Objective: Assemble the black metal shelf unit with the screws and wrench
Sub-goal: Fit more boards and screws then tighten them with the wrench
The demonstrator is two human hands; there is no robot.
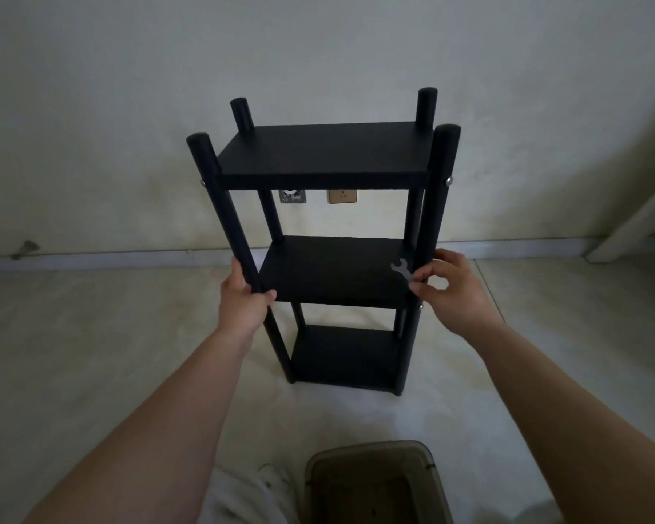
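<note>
Your left hand is gripping the front left post of the black shelf unit, which is standing upright on the floor near the wall. Your right hand is pinching a small silver wrench between thumb and fingers beside the middle shelf's front right post.

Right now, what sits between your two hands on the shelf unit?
In the head view, only the bare middle shelf spans between the left hand and the wrench pinched by the right hand.

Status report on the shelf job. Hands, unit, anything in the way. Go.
Left hand grips front left post. Right hand pinches wrench at the middle shelf. Shelf unit upright on the floor. Bin near me, clear of the unit.
</note>
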